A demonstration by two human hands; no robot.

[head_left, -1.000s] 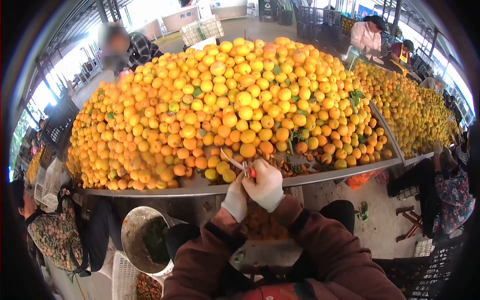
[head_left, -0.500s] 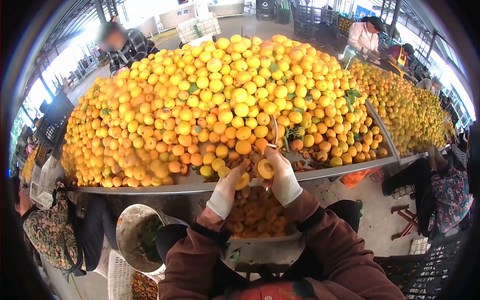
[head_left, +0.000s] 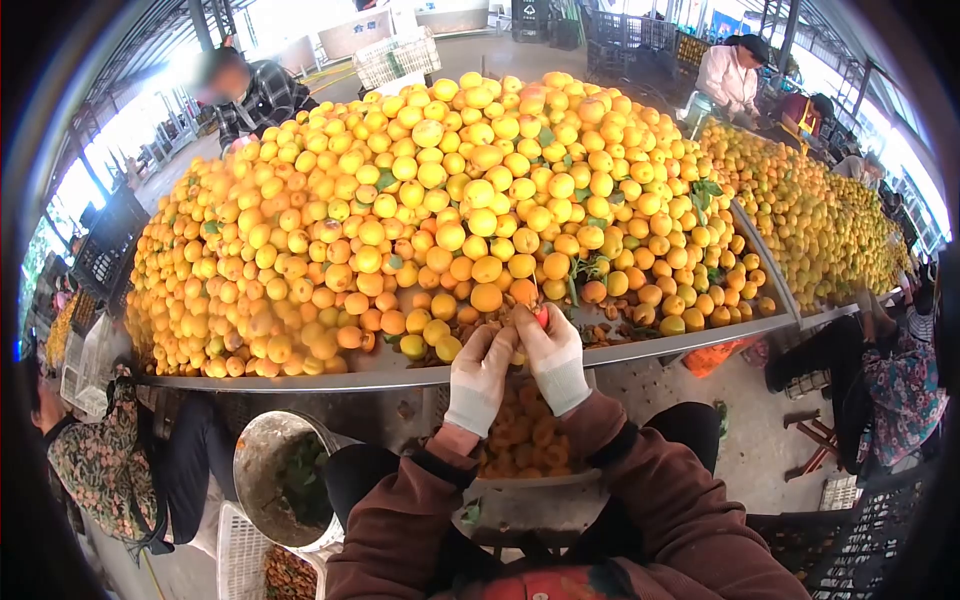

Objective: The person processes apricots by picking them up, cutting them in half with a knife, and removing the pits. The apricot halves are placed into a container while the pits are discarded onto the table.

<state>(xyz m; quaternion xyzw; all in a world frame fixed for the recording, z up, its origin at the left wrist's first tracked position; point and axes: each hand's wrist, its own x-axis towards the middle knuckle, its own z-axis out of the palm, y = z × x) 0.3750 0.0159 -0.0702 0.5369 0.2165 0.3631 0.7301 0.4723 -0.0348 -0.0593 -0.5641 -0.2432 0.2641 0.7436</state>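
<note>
Both hands wear pale gloves and meet above the near edge of the metal table (head_left: 400, 380). My left hand (head_left: 482, 375) has its thumb and fingers pinched together; whatever lies in them is hidden. Against it, my right hand (head_left: 550, 355) is closed around a small knife (head_left: 541, 316), whose red handle shows at the fingertips and whose thin blade points away from me. A large heap of yellow-orange apricots (head_left: 450, 235) rises just beyond. Below my hands, a container of halved apricots (head_left: 525, 430) sits between my knees.
A bucket (head_left: 250, 480) with leaves inside stands left of my knees, beside a white crate (head_left: 238, 555) holding brown pits. Seated people flank me on both sides. Others work across the table. A metal divider (head_left: 765, 255) separates a second apricot heap at right.
The apricot halves that showed in each hand are out of sight now. My hands have come together, the left shifting right and the fingertips meeting.
</note>
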